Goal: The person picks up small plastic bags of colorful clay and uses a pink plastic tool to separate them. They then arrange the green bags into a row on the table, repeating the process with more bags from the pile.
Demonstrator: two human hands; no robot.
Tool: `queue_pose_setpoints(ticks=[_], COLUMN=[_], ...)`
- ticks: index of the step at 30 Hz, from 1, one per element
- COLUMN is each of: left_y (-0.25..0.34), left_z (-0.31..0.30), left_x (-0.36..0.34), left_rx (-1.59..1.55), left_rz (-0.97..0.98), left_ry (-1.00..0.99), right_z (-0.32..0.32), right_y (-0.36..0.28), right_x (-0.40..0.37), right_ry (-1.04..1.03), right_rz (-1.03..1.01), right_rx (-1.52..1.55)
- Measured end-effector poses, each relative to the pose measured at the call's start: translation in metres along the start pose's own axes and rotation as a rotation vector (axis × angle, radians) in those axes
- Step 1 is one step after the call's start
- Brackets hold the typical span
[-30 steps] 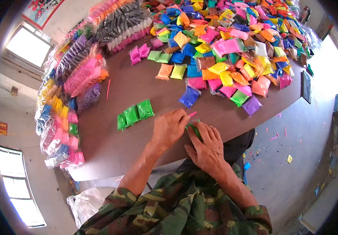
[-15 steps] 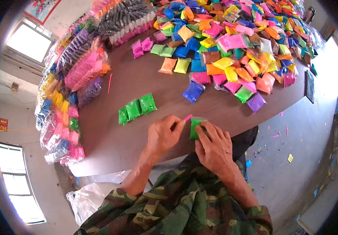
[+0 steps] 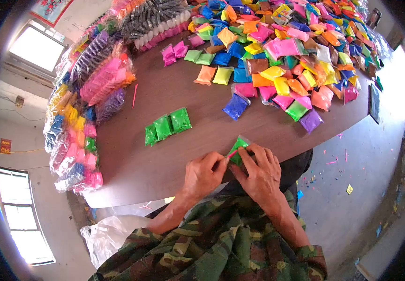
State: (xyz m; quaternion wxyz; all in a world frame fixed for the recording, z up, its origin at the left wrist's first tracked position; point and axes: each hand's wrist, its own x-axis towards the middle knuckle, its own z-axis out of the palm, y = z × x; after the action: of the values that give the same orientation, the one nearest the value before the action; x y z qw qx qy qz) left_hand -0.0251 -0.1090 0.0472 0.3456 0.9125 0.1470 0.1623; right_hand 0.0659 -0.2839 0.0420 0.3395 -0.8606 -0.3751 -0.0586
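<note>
My left hand (image 3: 206,174) is closed, pinching a thin pink stick (image 3: 232,153) between thumb and fingertip. The stick's tip lies against a small clear packet with bright green filling (image 3: 242,143), close to the table's front edge. From the right side, my right hand (image 3: 261,172) grips this packet, its fingers over the lower part and hiding it. The packet is tilted, with its clear top end pointing away from me. Farther left, several similar green packets (image 3: 164,127) lie side by side in a row.
A large heap of coloured packets (image 3: 277,70) covers the far right of the brown table (image 3: 123,159). Stacked bundles of packets (image 3: 101,82) line the left edge. Another pink stick (image 3: 135,96) lies near them. A white plastic bag (image 3: 111,239) is below the table edge.
The pink stick has come down from beside the green packet onto it, as my left hand moved right and lower. The packet has turned from upright to tilted under my right hand.
</note>
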Motion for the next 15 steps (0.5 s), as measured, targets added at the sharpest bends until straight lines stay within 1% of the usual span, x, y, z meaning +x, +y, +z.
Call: queue_pose_setpoints(ticks=[3,6,9,10,13,15], left_y=[-0.016,-0.022,-0.006,-0.008,-0.013,-0.024], left_z=[0.003,0.000,0.002,0.007,0.006,0.008], left_x=[0.003,0.007,-0.010,-0.013,-0.012,-0.009], left_rx=[0.142,0.072,-0.039,-0.023,0.153,0.205], left_rz=[0.006,-0.015,0.077,0.183,0.154,0.126], left_ry=[0.115,0.101,0.039,0.052,0.079,0.151], right_z=[-0.001,-0.002,-0.004,-0.004,-0.004,-0.006], right_y=[-0.003,-0.003,-0.003,-0.001,0.001,0.002], right_x=[-0.002,-0.001,0.000,0.000,-0.001,-0.001], right_ry=[0.010,-0.003,-0.036,-0.041,-0.066,-0.068], right_rz=[0.016,0.017,0.027,0.024,0.016,0.018], right_rx=[-0.001,-0.003,0.002,0.003,-0.007,-0.012])
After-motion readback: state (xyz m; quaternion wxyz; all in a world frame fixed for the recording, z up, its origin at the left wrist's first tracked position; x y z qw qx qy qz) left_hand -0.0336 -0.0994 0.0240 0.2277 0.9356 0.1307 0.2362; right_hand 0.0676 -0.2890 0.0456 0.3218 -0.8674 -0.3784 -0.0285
